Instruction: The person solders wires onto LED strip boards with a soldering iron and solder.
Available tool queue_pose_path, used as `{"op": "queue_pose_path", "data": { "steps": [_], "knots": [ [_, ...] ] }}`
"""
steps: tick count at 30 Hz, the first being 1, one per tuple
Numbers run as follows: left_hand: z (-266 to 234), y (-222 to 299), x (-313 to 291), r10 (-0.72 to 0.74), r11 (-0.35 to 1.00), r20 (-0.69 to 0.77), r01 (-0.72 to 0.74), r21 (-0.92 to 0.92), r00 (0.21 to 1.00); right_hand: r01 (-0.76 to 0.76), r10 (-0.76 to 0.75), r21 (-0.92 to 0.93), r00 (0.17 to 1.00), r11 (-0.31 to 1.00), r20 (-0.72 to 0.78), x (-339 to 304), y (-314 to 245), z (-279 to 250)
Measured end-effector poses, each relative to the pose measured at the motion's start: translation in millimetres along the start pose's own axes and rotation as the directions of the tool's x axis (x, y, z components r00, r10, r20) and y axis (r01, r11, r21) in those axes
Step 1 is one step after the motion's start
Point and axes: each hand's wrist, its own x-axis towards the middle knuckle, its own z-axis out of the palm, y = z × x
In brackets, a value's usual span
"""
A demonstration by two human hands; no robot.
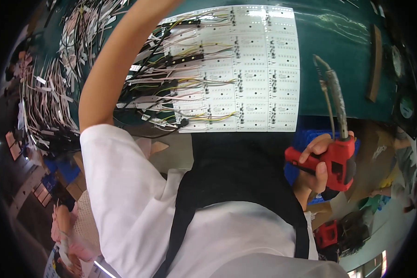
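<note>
My right hand (317, 160) is wrapped around the red handle of a soldering gun (342, 160), held off the table's near edge on the right. Its long metal barrel and thin solder feed tube point up and away over the green tabletop. The tip is apart from the boards. My left forearm (111, 60) reaches across the wires and leaves at the upper edge, so that hand is out of sight. Between my arms lies a white panel of circuit boards (252, 83). Thin coloured wires (185, 78) run from its left boards, with black parts among them.
Bundles of loose wires (53, 102) cover the table's left side. A brown wooden strip (374, 65) lies on the green tabletop (329, 23) at right. A blue crate (306, 134) stands below the near edge. Another person (69, 231) sits at lower left.
</note>
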Motion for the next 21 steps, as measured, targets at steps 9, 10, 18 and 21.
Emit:
{"op": "queue_pose_path", "data": {
  "steps": [9, 10, 18, 21],
  "knots": [
    [9.5, -9.9, -164.9, 0.268, 0.764, 0.262, -0.37, 0.529, 0.927, -0.376, 0.365, 0.026, 0.911, 0.926, 0.19, -29.0, 1.5, 8.0],
    [9.7, -9.1, -167.8, 0.266, 0.769, 0.262, -0.368, 0.523, 0.928, -0.447, 0.431, 0.031, 0.877, 0.894, 0.212, -31.6, 1.3, 6.2],
    [15.4, -2.4, -180.1, 0.385, 0.659, 0.407, -0.555, 0.507, 0.828, -0.479, 0.479, -0.049, 0.856, 0.876, 0.195, -45.7, -0.4, -0.8],
    [20.2, -3.6, -183.3, 0.416, 0.664, 0.378, -0.56, 0.496, 0.827, -0.486, 0.489, -0.062, 0.855, 0.872, 0.171, -48.7, -0.1, -1.4]
  ]
}}
